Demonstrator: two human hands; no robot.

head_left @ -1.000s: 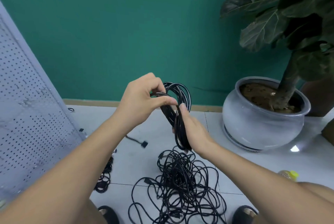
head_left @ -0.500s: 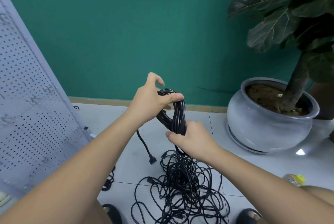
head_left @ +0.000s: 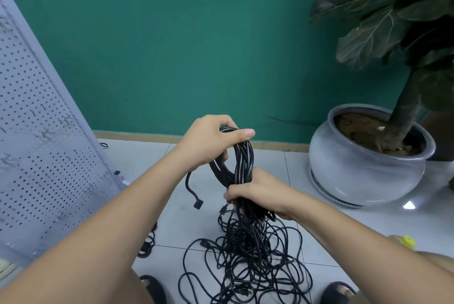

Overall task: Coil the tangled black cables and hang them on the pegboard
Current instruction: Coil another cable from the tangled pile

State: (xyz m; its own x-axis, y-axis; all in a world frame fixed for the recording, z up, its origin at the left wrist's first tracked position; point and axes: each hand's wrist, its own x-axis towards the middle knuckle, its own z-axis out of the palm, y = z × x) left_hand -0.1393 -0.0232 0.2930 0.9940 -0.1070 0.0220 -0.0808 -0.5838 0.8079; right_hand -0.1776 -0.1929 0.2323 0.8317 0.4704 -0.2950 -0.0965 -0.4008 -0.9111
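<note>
A coiled bundle of black cable [head_left: 243,161] stands upright between my hands. My left hand [head_left: 208,139] grips its top loop, thumb laid over the strands. My right hand [head_left: 260,193] grips its lower end, fingers wrapped round the bunch. A loose end with a plug [head_left: 197,203] dangles under my left hand. Below the coil a tangled heap of black cables [head_left: 245,262] lies on the white tiled floor. The grey pegboard [head_left: 41,156] leans at the left, with small hooks on it.
A grey pot [head_left: 363,176] with a large-leaved plant stands at the right against the green wall. More black cable [head_left: 147,244] lies by the pegboard's foot. My sandalled feet [head_left: 337,292] flank the heap. A yellow-capped bottle [head_left: 405,241] lies at the right.
My right hand has slid from flat against the coil to a full grip round its lower end. The coil's loops have been drawn narrower. The loose plug end now hangs under my left hand.
</note>
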